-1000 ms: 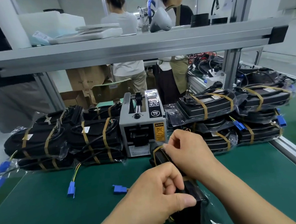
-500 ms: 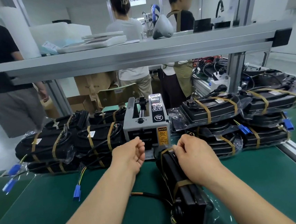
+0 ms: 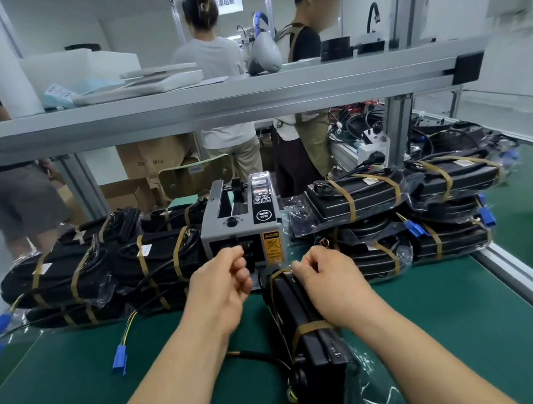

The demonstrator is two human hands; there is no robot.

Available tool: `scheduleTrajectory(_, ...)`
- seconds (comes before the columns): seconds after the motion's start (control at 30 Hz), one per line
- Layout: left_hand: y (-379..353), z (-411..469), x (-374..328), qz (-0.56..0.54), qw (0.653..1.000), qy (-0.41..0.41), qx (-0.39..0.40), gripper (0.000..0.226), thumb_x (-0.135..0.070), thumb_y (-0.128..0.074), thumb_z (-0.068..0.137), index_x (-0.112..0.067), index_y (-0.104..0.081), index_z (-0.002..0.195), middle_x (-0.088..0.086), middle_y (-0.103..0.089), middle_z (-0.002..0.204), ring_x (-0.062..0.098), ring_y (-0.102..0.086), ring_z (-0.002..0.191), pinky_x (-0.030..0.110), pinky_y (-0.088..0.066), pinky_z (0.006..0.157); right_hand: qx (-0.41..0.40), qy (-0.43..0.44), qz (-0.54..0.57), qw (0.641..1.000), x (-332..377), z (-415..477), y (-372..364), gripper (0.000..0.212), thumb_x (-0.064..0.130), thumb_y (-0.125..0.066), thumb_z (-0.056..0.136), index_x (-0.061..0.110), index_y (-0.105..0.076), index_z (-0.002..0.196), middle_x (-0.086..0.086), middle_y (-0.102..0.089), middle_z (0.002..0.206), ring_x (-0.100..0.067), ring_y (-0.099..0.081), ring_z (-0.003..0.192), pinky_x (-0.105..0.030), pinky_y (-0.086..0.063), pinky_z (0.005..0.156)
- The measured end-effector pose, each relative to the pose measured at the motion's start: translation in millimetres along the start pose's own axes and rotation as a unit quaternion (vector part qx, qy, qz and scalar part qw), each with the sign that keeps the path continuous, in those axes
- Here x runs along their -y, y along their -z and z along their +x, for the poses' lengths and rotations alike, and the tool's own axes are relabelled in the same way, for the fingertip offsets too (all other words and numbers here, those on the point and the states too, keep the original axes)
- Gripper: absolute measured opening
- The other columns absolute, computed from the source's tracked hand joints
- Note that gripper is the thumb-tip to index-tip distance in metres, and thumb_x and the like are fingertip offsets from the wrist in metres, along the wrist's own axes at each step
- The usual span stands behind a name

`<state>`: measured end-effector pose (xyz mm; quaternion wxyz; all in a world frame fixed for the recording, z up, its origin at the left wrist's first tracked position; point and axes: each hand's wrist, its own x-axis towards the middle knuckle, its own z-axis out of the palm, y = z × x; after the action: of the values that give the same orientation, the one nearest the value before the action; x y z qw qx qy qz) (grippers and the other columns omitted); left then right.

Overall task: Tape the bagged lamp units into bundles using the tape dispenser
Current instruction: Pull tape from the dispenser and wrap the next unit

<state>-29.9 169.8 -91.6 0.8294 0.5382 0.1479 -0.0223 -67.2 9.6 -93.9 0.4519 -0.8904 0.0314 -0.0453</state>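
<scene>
– Bagged lamp units (image 3: 319, 356), black flat housings in clear plastic film: what do the fingers do on them?

– The fingers (image 3: 297, 268) of the right hand (image 3: 328, 280) are curled over the far top edge and clamp it, right at a brown tape band (image 3: 278, 274). The fingers of the left hand (image 3: 224, 287) are curled together at the mouth of the grey box-shaped tape dispenser (image 3: 242, 233) with the yellow warning label. If a strip is between them, I cannot tell.

– Which step is this, you think?

– I judge it is the fetching of one more strip. Two brown bands already go around the pack, one at the far end and one near the middle. The next move calls for pulling the strip free and carrying it to the pack without letting it stick on itself, while the right hand presses the units together.

– And how does the pack lie?

– It is on the green table mat (image 3: 82, 398), standing on its narrow edge. The long axis runs from the person toward the dispenser. The far end is just before the dispenser mouth; the near end, with loose film and a thin black cable (image 3: 257, 355), points to the person. Finished taped bundles (image 3: 86, 271) are stacked on both sides of the dispenser.
</scene>
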Motion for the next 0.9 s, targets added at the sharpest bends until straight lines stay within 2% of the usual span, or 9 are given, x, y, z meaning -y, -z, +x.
scheduleTrajectory(0.1,7,-20,-7,0.145,0.971,0.014,0.189,0.030,-0.012,-0.058,0.093,-0.019,-0.062,0.064,-0.002,-0.053,0.063,0.008,-0.045,0.049,0.021,-0.045,0.051,0.004,-0.009,0.043,0.999,-1,2,-3,0.031,0.036,-0.055,0.099,0.019,-0.052,0.074,0.004,-0.056,0.069,-0.013,-0.051,0.066,-0.030,-0.039,0.060)
scheduleTrajectory(0.17,6,-25,-10,0.224,0.948,0.017,0.225,0.031,-0.011,-0.056,0.094,-0.020,-0.063,0.065,-0.002,-0.052,0.063,0.008,-0.044,0.051,0.020,-0.044,0.053,0.003,-0.010,0.048,0.999,-1,3,-5,0.030,0.035,-0.056,0.099,0.018,-0.053,0.074,0.003,-0.057,0.069,-0.014,-0.051,0.066,-0.030,-0.040,0.062)
scheduleTrajectory(0.33,4,-21,-21,0.325,0.917,-0.015,0.232,0.019,-0.015,-0.064,0.093,-0.018,-0.063,0.074,-0.004,-0.046,0.063,0.005,-0.040,0.051,0.020,-0.042,0.054,0.007,-0.015,0.054,0.998,1,2,-7,0.030,0.035,-0.056,0.099,0.019,-0.054,0.074,0.004,-0.058,0.069,-0.016,-0.053,0.068,-0.034,-0.044,0.066)
scheduleTrajectory(0.53,-2,-18,-27,0.371,0.896,0.004,0.244,0.027,-0.014,-0.067,0.091,-0.020,-0.067,0.064,-0.005,-0.045,0.058,0.005,-0.033,0.046,0.018,-0.039,0.048,0.009,-0.019,0.093,0.995,0,2,-7,0.031,0.034,-0.057,0.099,0.020,-0.053,0.071,0.004,-0.056,0.064,-0.016,-0.051,0.063,-0.031,-0.042,0.063)
scheduleTrajectory(0.9,-3,-14,-15,0.383,0.902,-0.011,0.200,0.013,-0.015,-0.070,0.088,-0.015,-0.066,0.075,-0.003,-0.047,0.060,0.003,-0.038,0.044,0.018,-0.041,0.047,0.008,-0.009,0.076,0.997,2,1,-9,0.031,0.034,-0.055,0.100,0.018,-0.052,0.073,0.003,-0.053,0.068,-0.018,-0.049,0.070,-0.033,-0.042,0.068)
